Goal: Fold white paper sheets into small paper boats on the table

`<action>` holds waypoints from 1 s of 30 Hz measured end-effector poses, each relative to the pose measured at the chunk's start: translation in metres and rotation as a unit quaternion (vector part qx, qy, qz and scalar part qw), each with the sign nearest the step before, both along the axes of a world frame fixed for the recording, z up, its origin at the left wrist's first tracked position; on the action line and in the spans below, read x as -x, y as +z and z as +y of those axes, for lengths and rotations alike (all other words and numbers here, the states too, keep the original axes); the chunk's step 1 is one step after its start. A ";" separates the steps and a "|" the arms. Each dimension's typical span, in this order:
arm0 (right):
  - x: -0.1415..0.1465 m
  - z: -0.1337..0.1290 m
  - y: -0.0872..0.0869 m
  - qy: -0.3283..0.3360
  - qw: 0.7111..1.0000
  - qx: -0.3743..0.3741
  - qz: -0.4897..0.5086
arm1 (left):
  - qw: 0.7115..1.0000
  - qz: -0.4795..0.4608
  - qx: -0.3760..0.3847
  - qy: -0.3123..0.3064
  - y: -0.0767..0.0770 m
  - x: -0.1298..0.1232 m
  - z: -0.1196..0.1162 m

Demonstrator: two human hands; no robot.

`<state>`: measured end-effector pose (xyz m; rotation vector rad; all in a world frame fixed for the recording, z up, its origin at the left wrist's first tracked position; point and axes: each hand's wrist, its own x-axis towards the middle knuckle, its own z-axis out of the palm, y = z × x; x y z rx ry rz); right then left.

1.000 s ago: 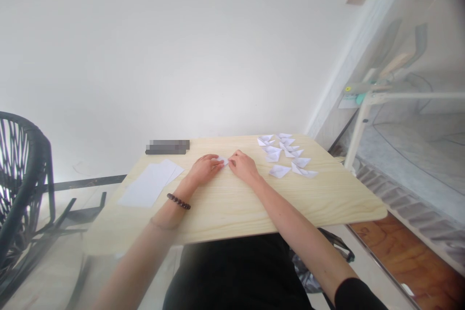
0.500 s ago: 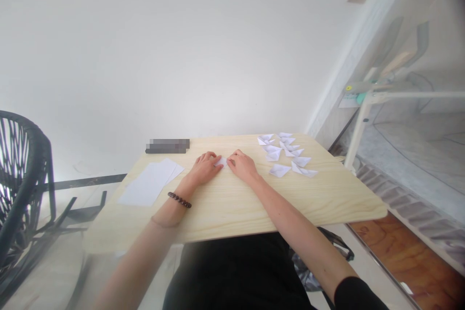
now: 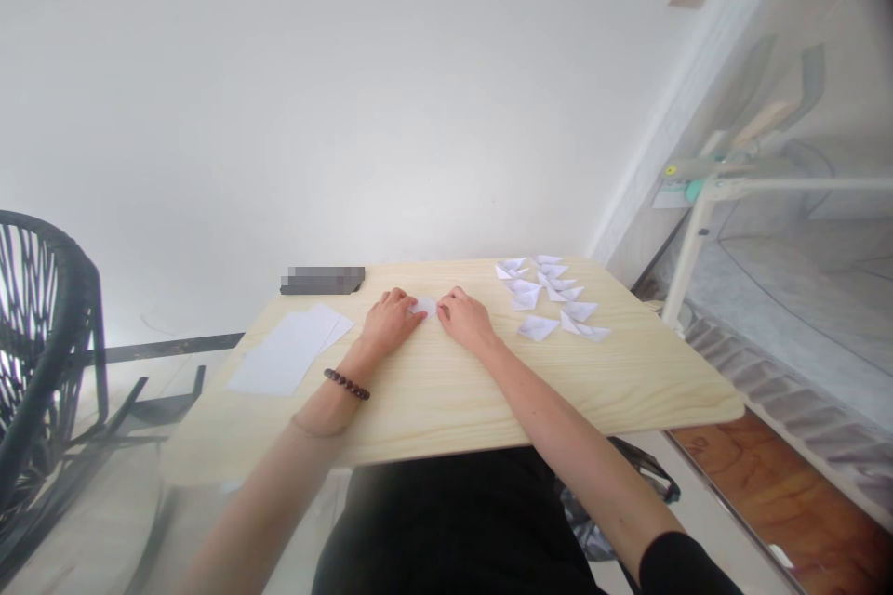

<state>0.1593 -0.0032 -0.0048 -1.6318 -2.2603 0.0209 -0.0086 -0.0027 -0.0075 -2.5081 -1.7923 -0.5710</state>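
Observation:
Between my hands, over the middle of the table, is a small folded piece of white paper (image 3: 423,307). My left hand (image 3: 392,321) grips its left end with thumb and fingers. At the other end my right hand (image 3: 464,316) pinches the paper's edge, fingers curled. Part of the paper is hidden behind my fingertips. Off to the right stand several folded white paper boats (image 3: 537,327), grouped in loose rows. Flat white paper sheets (image 3: 283,353) lie overlapped to the left of my left hand.
The light wooden table (image 3: 446,409) stands against a white wall. A dark blurred-out object (image 3: 321,282) lies at its back left. A black woven chair (image 3: 52,325) is on the left, and a white metal frame (image 3: 690,246) rises on the right.
My left hand has shifted slightly left, its fingers more drawn in, and more of the folded paper shows between my hands. The right hand has barely moved.

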 end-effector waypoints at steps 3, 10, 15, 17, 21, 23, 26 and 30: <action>0.000 -0.001 0.001 -0.001 1.000 0.000 0.000 | 1.000 0.001 0.005 -0.025 0.000 0.003 0.002; -0.003 0.000 -0.001 0.015 1.000 0.001 0.022 | 0.998 -0.019 0.000 -0.054 -0.002 0.009 0.003; -0.005 0.002 -0.004 0.036 0.998 -0.003 0.058 | 0.998 -0.026 -0.011 -0.054 -0.001 0.008 0.002; -0.005 0.002 -0.003 0.035 0.997 0.004 0.066 | 0.998 -0.033 -0.009 -0.050 0.000 0.008 0.002; -0.005 0.005 -0.004 0.031 0.995 0.010 0.096 | 0.998 -0.042 -0.004 -0.051 0.002 0.007 0.001; -0.006 0.007 -0.006 0.033 0.992 0.009 0.120 | 0.997 -0.044 -0.003 -0.061 0.002 0.007 0.002; -0.008 0.012 -0.011 0.034 0.986 0.007 0.165 | 0.995 -0.042 -0.007 -0.085 0.001 0.007 0.002; -0.010 0.016 -0.015 0.044 0.978 -0.004 0.204 | 0.994 -0.048 -0.010 -0.102 -0.001 0.008 0.002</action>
